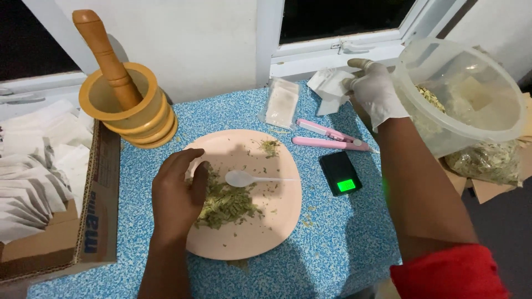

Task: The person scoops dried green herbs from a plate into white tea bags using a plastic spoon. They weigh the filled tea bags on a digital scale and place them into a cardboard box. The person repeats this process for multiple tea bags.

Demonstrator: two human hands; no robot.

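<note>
Leaves (224, 205) already heaped on the plate (266, 232), the bare left hand (177, 194) cups them loosely while the gloved right hand (374, 91) grips the tub (471, 127) rim.

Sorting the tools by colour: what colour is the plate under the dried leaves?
Pale pink plate, seen clearly in the head view.

Bare left hand (178, 194) resting on pink plate (260, 232), fingers curled at edge of heap of dried green leaves (226, 204). White plastic spoon (244, 178) lying on plate just beside heap. Gloved right hand (372, 91) gripping rim of clear plastic bowl (471, 88), tilted, holding more leaf. Pink sealer (330, 137) and small scale (340, 173) between plate and bowl. Wooden mortar with pestle (126, 102) at back left.
</note>
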